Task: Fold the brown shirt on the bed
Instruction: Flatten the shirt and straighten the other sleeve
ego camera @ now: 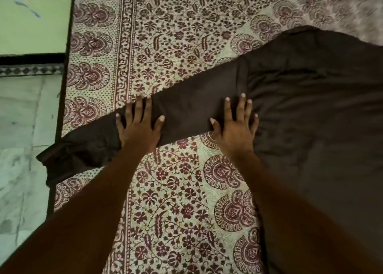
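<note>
a: start at the fingers. what are they doing?

b: both sets are straight and spread, lying flat on cloth. the left hand [138, 123] presses the sleeve [182, 106] near its outer part, fingertips just reaching the sleeve's far edge. the right hand [235, 126] presses where the sleeve meets the body of the brown shirt [310, 108]. nothing is pinched or curled round.

a: and where does the shirt lie?

b: on the bed, over the printed bedspread [176, 35]. the body fills the right side and runs out of view. the sleeve stretches diagonally to the left, and its cuff [62, 159] hangs past the bed's edge, over the marble floor [20, 118].

a: how would you expect it to handle?

b: soft and light, i judge. it shows shallow wrinkles near the right hand and drapes limp at the cuff, so it has no stiffness to hold a fold by itself. it looks smooth, maybe a little slippery on the bedspread, so flat palms suit it for smoothing.

a: where to take hold for the fold?

b: my guess is the sleeve near the cuff, pinched at the edge, with the other hand pinning the shoulder seam as the hinge.

a: counts?

b: one shirt, one sleeve in view, one cuff, two hands, one bedspread. the other sleeve i cannot see.
</note>
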